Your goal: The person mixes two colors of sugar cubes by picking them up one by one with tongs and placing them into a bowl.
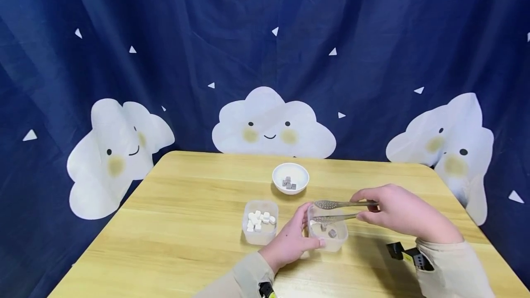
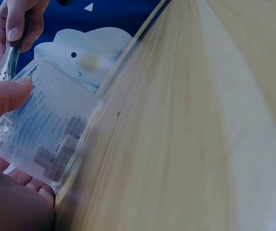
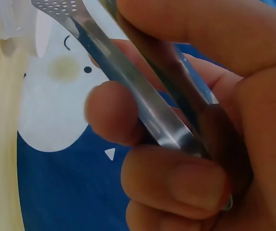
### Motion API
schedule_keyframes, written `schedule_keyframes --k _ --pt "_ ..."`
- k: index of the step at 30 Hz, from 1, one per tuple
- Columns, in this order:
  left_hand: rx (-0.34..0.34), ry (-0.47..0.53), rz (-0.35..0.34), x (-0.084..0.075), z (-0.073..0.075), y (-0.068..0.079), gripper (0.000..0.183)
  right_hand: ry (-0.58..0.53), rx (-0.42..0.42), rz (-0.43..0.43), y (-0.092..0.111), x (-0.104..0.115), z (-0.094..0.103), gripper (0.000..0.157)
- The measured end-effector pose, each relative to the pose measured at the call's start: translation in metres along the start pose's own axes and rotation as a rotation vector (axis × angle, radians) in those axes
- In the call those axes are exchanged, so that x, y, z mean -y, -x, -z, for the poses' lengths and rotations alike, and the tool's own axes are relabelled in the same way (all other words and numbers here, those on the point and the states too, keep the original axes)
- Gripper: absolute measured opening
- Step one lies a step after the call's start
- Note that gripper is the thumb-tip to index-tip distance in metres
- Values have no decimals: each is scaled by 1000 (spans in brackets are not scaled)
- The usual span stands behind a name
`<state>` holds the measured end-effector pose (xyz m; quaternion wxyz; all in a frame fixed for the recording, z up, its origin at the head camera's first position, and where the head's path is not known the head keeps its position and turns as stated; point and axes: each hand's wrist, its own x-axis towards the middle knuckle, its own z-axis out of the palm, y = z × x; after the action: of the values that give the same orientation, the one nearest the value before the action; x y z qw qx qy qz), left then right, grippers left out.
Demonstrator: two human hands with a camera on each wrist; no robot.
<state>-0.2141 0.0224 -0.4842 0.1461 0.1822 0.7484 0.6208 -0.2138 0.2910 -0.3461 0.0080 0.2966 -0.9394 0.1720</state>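
Note:
My left hand [image 1: 290, 239] grips a clear plastic container [image 1: 336, 244] by its left side, with the thumb at the near wall. Inside lie several grey cubes [image 1: 332, 233], which also show through the container wall [image 2: 46, 103] in the left wrist view. In my right hand [image 1: 391, 211] is a pair of metal tongs [image 1: 329, 204] with perforated ends, held sideways over the container. The tongs' arms stand apart in the head view, and I see nothing pinched between their ends. The right wrist view shows fingers wrapped about the tongs' shafts [image 3: 143, 101].
Left of the held container stands a second clear container [image 1: 260, 240] with several white cubes [image 1: 257, 220]. Farther back is a white bowl [image 1: 281, 189] with several grey cubes [image 1: 288, 185]. A dark blue curtain [image 1: 248, 59] hangs behind the wooden table [image 1: 186, 224].

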Motion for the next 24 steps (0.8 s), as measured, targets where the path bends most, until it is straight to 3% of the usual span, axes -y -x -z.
schedule_keyframes --k 10,18,24 --pt "12 12 -18 0 0 -1 100 62 -4 93 -8 -2 -19 19" --pt "12 12 -1 2 -1 1 100 53 1 149 -10 0 -22 16" --pt "14 7 -4 2 -1 -1 101 174 -49 144 -9 9 -23 16"
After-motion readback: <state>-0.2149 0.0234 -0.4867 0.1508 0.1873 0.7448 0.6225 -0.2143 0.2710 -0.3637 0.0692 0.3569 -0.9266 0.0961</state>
